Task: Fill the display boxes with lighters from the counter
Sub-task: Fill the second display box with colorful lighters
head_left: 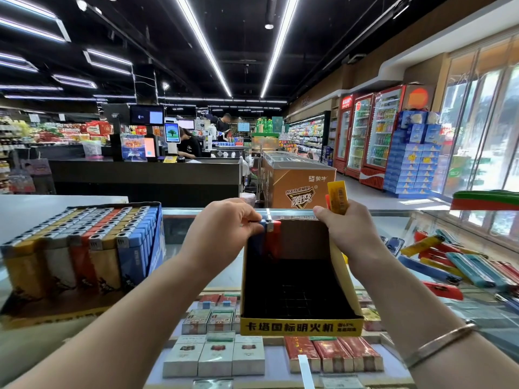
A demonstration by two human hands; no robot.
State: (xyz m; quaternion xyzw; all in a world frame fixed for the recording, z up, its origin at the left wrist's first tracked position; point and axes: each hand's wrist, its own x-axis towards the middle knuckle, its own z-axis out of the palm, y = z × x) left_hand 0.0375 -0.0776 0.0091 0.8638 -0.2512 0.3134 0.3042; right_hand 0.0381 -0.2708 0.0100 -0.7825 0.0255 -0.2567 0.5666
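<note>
Head camera is showing me early in the job: between my hands the yellow display box (300,327) is standing almost bare, its dark grid of slots open, with only a blue lighter (257,242) and a red lighter (274,240) going into the far-left corner. My left hand (224,228) is pinching the tops of those two, fingers curled round them, seating them side by side. My right hand (348,231) is resting against the box's far-right wall while clamping a small bunch of lighters (337,197), a yellow one uppermost and a red one behind it, waiting to go in. To the left of my left arm, a second display box (157,248) is already looking packed with rows of gold, white, red and blue lighters, so I am judging one box done and this one barely begun. Beyond my right wrist, the loose lighters (438,262) are lying scattered on the glass counter (393,217), well within reach. Under the glass, cigarette packs (213,357) are showing. Nothing seems to be blocking the slots; my own right hand is crowding the box's right side.
</note>
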